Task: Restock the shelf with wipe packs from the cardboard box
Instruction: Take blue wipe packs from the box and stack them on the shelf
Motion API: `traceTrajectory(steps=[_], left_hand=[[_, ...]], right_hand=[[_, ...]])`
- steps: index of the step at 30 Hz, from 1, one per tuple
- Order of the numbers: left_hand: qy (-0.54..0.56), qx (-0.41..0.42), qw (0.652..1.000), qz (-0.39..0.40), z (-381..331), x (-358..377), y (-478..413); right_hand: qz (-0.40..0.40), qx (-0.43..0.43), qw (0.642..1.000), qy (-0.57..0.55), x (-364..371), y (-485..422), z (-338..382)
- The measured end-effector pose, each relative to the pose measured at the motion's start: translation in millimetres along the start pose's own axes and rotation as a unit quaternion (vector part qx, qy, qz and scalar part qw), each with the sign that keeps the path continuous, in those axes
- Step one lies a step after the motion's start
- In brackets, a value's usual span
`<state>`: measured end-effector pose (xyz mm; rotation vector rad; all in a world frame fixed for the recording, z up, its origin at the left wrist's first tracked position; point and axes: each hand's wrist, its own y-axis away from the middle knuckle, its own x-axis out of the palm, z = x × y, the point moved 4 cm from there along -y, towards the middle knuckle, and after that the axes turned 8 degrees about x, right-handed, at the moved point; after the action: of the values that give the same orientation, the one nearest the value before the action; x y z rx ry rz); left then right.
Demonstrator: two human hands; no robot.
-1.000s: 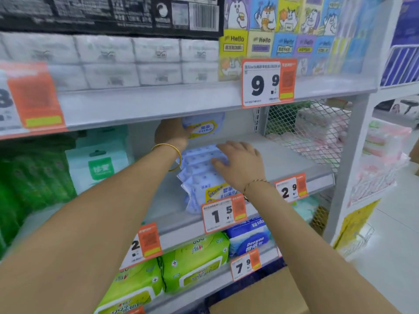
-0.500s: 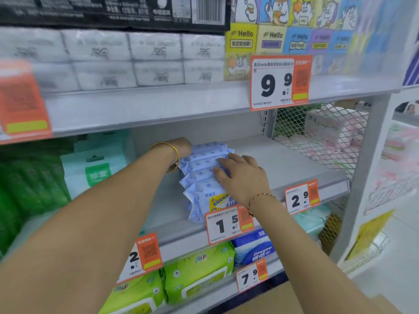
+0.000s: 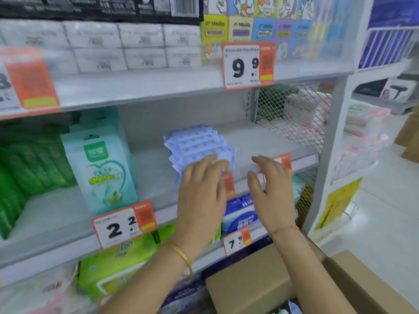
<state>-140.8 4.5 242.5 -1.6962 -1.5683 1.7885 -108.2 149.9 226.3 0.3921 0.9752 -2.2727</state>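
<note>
Both my hands have come back off the wipe packs (image 3: 197, 146); left hand (image 3: 201, 191) and right hand (image 3: 269, 189) spread, holding nothing. Next, I reach down into the cardboard box (image 3: 256, 282) and square the next packs against that row.

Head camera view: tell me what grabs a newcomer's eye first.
Two bare hands, left hand and right hand, hover open at the middle shelf before a row of blue wipe packs. Above hangs a big orange price tag; an open cardboard box sits bottom right.

grey shelf (image 3: 260, 141) — blue wipe packs (image 3: 197, 143) stacked on it, teal pouches (image 3: 99, 168) leftward.
</note>
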Motion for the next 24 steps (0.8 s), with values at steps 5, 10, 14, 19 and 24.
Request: traceTrajectory(steps=[5,10,14,19,24], left_hand=[[0.068,0.02,0.977,0.202,-61.3,62.9,118.4],[0.12,-0.037,0.913,0.389,-76.1,121.5,208.9],[0.112,-0.05,0.889,0.441,-70.4,162.2,242.5],[0.136,-0.046,0.865,0.481,-62.9,193.5,254.1],[0.145,-0.063,0.845,0.511,-56.7,214.8,254.3]], right_hand=[[0.086,0.156,0.982,0.063,-18.6,95.9,-102.2],[0.195,0.331,0.904,0.186,-24.7,194.4,-216.8],[0.258,0.415,0.84,0.237,-7.2,233.7,-290.7],[0.361,0.453,0.747,0.327,35.9,259.0,-347.4],[0.333,0.511,0.713,0.345,57.5,270.9,-381.8]])
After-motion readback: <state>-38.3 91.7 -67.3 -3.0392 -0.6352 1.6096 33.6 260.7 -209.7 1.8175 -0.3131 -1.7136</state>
